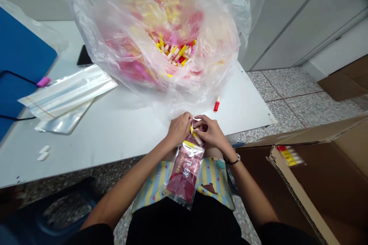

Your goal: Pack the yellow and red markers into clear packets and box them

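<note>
Over my lap, my left hand is closed at the upper end of a small clear plastic bag. A yellow-and-white tube-like piece shows in the bag, just below my fingers. My right hand pinches the bag from the other side, fingertips beside that piece; whether they also touch it I cannot tell. Beneath, on my lap, lies a maroon printed packet in a clear sleeve with a yellow band at its top. How the bag and the packet join is partly hidden by my hands.
A big translucent bag of red, yellow, pink and white pieces covers the table's back. One red-and-white piece stands near the right edge. Clear sleeves and two white pieces lie left. A cardboard box at right holds a filled packet.
</note>
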The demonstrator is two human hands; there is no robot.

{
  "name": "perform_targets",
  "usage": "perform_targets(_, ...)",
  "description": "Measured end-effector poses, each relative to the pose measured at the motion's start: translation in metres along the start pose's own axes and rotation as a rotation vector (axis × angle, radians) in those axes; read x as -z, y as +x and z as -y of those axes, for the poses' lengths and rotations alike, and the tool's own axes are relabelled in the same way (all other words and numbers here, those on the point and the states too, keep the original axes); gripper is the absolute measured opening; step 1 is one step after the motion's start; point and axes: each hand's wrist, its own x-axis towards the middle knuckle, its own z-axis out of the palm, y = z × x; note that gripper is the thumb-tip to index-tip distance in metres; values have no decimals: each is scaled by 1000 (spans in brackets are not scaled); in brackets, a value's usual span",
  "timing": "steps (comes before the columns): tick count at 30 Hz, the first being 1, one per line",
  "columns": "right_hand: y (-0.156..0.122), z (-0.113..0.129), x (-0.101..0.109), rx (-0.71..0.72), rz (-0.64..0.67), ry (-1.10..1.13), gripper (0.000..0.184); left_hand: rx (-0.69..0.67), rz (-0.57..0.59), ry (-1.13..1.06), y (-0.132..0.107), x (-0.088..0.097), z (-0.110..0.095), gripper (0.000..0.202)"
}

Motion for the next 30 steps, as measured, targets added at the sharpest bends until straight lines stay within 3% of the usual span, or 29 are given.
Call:
perform_targets(12,2,0,-1,105,151,-44,59,-9,42,-53,2,1,2,16)
perform_targets(20,15,-7,0,184,238,28,66,190,247,-228,13,12,5,21)
perform_targets(27,10,-1,1,141,322,167,67,155,192,-210,12,7,3,21)
perform_targets(29,13,-2,10,94,213,177,53,129,183,-206,13,9,0,20)
perform_targets(30,17,-4,17,63,78,131,43,113,185,-211,14,10,-1,19)
